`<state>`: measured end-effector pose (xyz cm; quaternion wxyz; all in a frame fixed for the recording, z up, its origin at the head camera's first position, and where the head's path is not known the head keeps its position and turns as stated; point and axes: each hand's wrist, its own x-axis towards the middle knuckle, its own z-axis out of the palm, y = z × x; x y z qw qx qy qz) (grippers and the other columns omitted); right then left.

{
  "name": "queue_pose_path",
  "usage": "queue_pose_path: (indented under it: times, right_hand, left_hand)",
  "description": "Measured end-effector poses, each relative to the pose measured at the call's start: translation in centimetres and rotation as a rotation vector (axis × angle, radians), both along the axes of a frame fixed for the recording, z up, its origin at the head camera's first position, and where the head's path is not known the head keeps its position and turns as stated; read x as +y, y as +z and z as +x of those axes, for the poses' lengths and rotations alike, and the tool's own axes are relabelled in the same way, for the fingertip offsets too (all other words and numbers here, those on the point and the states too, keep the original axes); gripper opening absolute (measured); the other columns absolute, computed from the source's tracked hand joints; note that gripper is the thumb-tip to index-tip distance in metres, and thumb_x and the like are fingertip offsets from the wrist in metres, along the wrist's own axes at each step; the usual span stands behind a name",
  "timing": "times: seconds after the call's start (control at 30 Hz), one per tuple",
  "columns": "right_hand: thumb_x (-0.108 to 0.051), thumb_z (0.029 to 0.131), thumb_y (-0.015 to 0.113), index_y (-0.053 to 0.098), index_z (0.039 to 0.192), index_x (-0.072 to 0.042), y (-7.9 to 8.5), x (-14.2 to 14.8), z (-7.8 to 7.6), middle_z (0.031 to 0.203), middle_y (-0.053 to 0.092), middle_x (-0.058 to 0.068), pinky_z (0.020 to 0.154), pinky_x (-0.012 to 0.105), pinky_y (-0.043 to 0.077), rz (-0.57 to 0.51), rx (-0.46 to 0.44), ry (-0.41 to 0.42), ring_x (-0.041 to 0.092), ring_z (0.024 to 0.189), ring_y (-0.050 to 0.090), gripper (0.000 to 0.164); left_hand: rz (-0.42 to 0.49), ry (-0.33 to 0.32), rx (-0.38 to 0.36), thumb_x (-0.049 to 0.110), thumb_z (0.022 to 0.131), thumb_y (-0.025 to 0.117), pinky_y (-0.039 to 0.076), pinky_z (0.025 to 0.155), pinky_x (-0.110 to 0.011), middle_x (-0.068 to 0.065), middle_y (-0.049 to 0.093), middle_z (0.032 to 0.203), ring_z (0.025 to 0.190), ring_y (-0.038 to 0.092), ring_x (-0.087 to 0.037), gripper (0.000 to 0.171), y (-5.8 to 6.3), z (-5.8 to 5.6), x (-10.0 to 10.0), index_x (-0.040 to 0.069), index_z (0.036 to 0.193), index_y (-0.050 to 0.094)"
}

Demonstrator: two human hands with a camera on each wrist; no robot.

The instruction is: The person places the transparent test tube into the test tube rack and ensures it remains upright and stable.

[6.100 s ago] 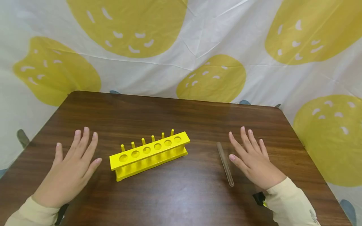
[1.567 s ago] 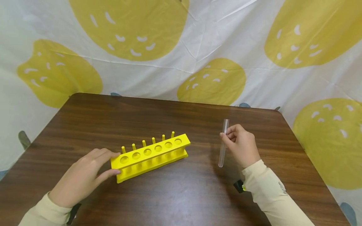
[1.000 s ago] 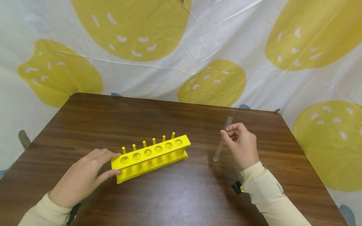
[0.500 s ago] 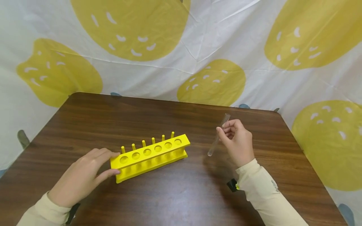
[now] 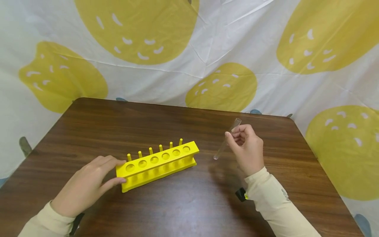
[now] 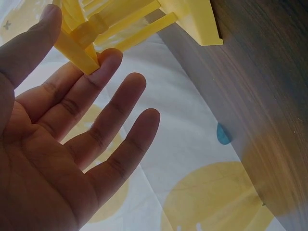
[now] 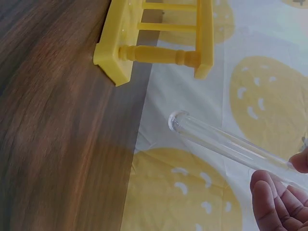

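A yellow test tube rack [image 5: 160, 161] with one row of round holes and a row of pegs behind stands upright on the table. My left hand [image 5: 80, 184] pinches the left end of its top plate between thumb and fingers; in the left wrist view the last two fingers [image 6: 132, 134] stretch free of it. To the right of the rack, my right hand [image 5: 248, 148] holds a clear test tube [image 5: 221, 149] by its upper part. The tube is tilted, its rounded bottom pointing down and left toward the rack's right end, apart from it in the right wrist view.
The dark wood-grain table [image 5: 177, 210] has rounded far corners. Behind it and at both sides hangs a white cloth [image 5: 165, 80] with big yellow fruit shapes. A small black piece [image 5: 241, 194] sits under the right wrist.
At first both hands were spread and the tube lay on the table. The left hand has since gripped the rack; the right has lifted the tube, tilted it and moved slightly left.
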<state>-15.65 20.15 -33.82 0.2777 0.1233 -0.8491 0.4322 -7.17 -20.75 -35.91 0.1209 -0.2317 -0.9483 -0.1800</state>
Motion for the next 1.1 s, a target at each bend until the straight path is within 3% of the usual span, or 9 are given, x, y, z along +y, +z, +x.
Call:
queue_pose_path:
  times: [1.1]
  right_hand:
    - [0.002,0.091,0.076,0.057,0.095,0.008,0.6,-3.0,0.2,0.080,0.073,0.015,0.063,0.013,0.056,-0.152,0.167,0.133,0.000,0.072,0.066,0.021]
  left_hand:
    - [0.005,0.010,-0.009,0.028,0.083,0.087,0.059,0.088,-0.051,-0.005,0.070,0.117,0.108,0.066,-0.027,0.048,0.0,0.1,0.1,0.007,0.123,0.071]
